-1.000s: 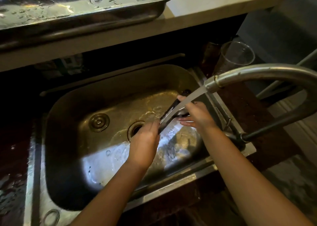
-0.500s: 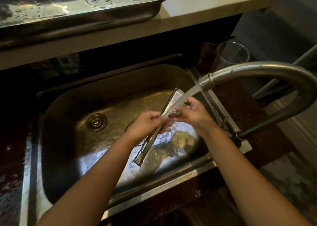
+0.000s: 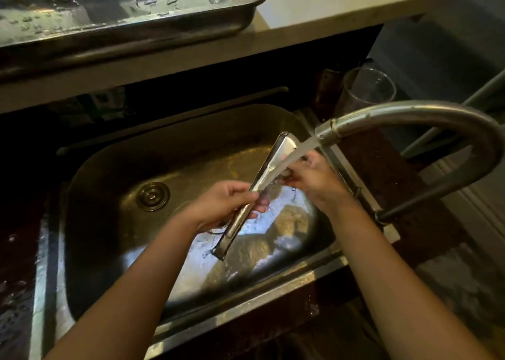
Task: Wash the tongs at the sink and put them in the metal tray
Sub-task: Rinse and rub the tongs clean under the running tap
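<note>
Metal tongs [image 3: 273, 163] slant across the steel sink [image 3: 114, 168], one end up under the water stream, the other end low toward the front. My left hand [image 3: 226, 204] grips them around the middle. My right hand [image 3: 314, 176] is at the upper part of the tongs, fingers curled against them under the running water; how firmly it holds is hidden by the stream. The metal tray [image 3: 240, 23], wet inside, sits on the counter above the sink at top left.
The curved faucet [image 3: 437, 116] arches in from the right, its spout pouring water over the tongs. A clear glass [image 3: 369, 92] stands behind the sink at right. A round drain cover [image 3: 153, 195] lies on the sink floor. The pale counter [image 3: 341, 4] overhangs the sink.
The tongs turned from lying low between my hands to slanting up under the stream, and my left hand moved from below them to gripping their middle. Little differs over the last half second.
</note>
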Motion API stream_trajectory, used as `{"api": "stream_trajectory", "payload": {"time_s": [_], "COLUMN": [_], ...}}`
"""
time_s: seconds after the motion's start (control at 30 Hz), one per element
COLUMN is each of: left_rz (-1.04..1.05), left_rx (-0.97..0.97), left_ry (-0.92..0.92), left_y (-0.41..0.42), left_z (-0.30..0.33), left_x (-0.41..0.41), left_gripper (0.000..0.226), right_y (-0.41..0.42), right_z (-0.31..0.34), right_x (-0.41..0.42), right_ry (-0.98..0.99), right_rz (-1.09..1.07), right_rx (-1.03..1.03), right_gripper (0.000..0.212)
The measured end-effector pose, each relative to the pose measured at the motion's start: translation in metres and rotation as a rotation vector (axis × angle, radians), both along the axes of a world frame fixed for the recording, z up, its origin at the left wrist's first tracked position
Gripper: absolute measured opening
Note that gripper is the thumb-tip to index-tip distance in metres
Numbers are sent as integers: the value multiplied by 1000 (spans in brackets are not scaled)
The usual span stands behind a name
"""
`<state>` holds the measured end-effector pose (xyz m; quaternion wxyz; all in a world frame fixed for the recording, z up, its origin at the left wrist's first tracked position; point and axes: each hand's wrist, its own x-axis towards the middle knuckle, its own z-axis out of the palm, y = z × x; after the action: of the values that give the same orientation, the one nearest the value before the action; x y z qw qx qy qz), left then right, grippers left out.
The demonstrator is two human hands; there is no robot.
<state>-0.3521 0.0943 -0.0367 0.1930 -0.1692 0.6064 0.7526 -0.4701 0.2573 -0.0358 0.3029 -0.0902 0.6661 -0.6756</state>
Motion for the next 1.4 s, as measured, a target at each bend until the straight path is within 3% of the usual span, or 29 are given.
{"api": "stream_trajectory", "payload": {"time_s": [0.1, 0.17, 0.23, 0.33, 0.4, 0.5, 0.63, 0.87, 1.17, 1.4], "left_rz": [-60, -40, 23, 144, 214, 269, 342, 487, 557, 570], "left_rx": [65, 122, 176, 248, 277, 274, 319, 413, 443, 562], "left_ry": [-23, -57, -86, -115, -121, -125, -128, -153, -117, -122], "left_y": [-1, 3, 12, 30, 38, 42, 46, 48, 54, 52], "left_z": [1, -4, -11, -23, -30, -34, -33, -28, -22, -17], "left_x": [7, 13, 15, 15, 14, 14, 13, 0, -1, 21], "left_gripper": [20, 21, 19, 17, 17, 19, 26, 18, 21, 26], "right_y": [11, 15, 15, 24, 35, 49, 56, 61, 69, 56], "right_z": [16, 26, 31, 32, 26, 14, 16, 24, 24, 19], "right_x": [-14, -19, -14, 19, 47, 66, 69, 76, 112, 105], "right_ry": [-52, -71, 34, 576, 826, 736, 743, 710, 840, 901], "right_rz": [-138, -151, -136, -135, -117, -28, 13, 72, 27, -218], "right_rx": [-69, 26, 325, 885, 1139, 1266, 1267, 1230, 1243, 909], "right_gripper": [11, 13, 36, 51, 53, 57, 56, 54, 45, 32]}}
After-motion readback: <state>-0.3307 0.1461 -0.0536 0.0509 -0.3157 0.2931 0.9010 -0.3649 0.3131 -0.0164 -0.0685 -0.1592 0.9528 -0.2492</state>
